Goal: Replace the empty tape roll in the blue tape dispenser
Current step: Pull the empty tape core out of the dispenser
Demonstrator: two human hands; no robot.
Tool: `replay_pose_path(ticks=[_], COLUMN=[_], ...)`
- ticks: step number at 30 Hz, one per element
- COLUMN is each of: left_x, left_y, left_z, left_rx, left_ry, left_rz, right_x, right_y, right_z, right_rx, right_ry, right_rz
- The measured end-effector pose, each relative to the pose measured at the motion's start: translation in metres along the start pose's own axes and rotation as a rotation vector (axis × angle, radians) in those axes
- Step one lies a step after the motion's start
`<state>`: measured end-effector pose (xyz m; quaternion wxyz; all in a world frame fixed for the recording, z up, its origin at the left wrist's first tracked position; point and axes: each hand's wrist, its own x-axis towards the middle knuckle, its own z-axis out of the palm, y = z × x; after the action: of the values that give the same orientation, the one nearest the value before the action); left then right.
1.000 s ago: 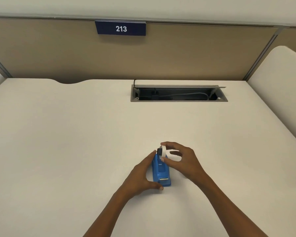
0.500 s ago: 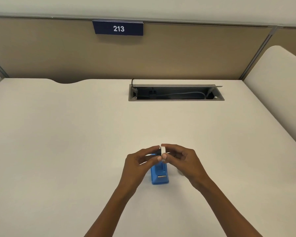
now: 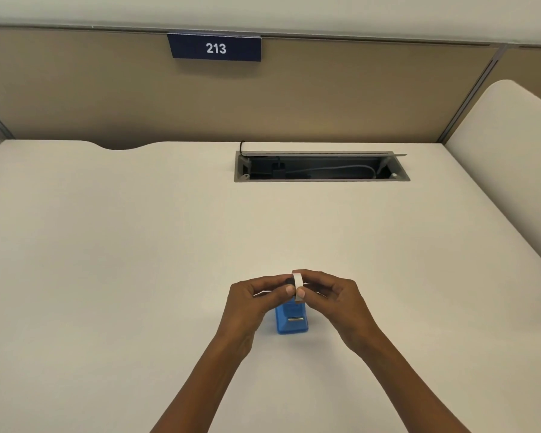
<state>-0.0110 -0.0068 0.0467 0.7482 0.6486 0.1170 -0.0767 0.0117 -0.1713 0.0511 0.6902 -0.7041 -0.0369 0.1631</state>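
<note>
The blue tape dispenser (image 3: 292,321) stands on the white desk (image 3: 138,260), its metal cutter end towards me. Just above it, both hands meet on a white tape roll (image 3: 297,284) with a dark hub on its left side. My left hand (image 3: 250,303) pinches the hub side between thumb and fingers. My right hand (image 3: 331,300) grips the white ring from the right. The roll is clear of the dispenser, held edge-on to me. The far half of the dispenser is hidden behind my fingers.
An open cable tray (image 3: 321,170) with a plug and grey cable is set into the desk at the back. A tan partition with a "213" sign (image 3: 214,47) rises behind. A white rounded panel (image 3: 512,145) borders the right side.
My left hand let go of the dispenser body and came up to the roll. The roll was lifted out of the dispenser and is now held between both hands.
</note>
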Motion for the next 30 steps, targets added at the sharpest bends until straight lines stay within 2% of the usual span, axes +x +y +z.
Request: replay_pose_path(ticks=[16, 22, 30], left_x=[0.003, 0.003, 0.005], left_y=[0.005, 0.003, 0.000], left_z=[0.003, 0.003, 0.001], left_rx=[-0.056, -0.174, -0.258], left_ry=[-0.003, -0.048, 0.004], left_rz=[-0.017, -0.093, -0.171], right_x=[0.000, -0.002, 0.005], right_y=[0.005, 0.005, 0.006], right_z=[-0.005, -0.009, -0.014], right_rx=[0.043, 0.067, 0.051], right_ry=[-0.003, -0.063, -0.041], right_rz=[-0.049, -0.097, -0.057])
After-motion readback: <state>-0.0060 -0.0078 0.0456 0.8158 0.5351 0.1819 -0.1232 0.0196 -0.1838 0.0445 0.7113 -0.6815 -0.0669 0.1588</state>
